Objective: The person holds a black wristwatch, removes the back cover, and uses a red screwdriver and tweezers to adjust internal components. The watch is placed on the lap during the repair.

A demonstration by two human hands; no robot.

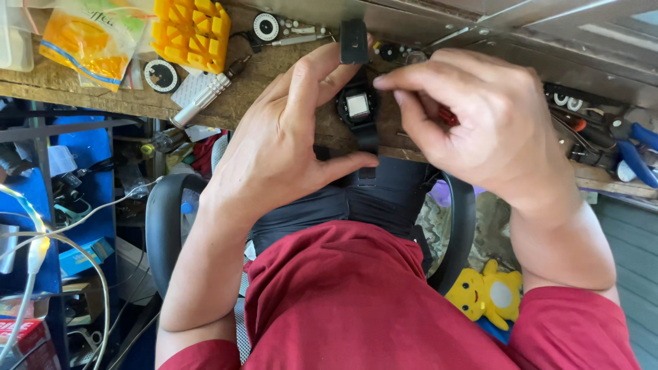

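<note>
A black digital wristwatch (358, 106) with a small square face lies on the worn wooden workbench (281, 75), its strap running toward and away from me. My left hand (288, 144) grips it, fingers at the far strap and thumb on the near strap. My right hand (473, 116) is closed on a small tool with a red handle (449, 117), its fingertips pinched just right of the watch face. The tool's tip is hidden by my fingers.
A yellow plastic holder (190, 31), a silver cylindrical tool (200, 101), round watch parts (162, 75) and a plastic bag (92, 38) lie at the left of the bench. Blue-handled pliers (637, 154) lie at the right. A yellow plush toy (486, 291) sits on the floor.
</note>
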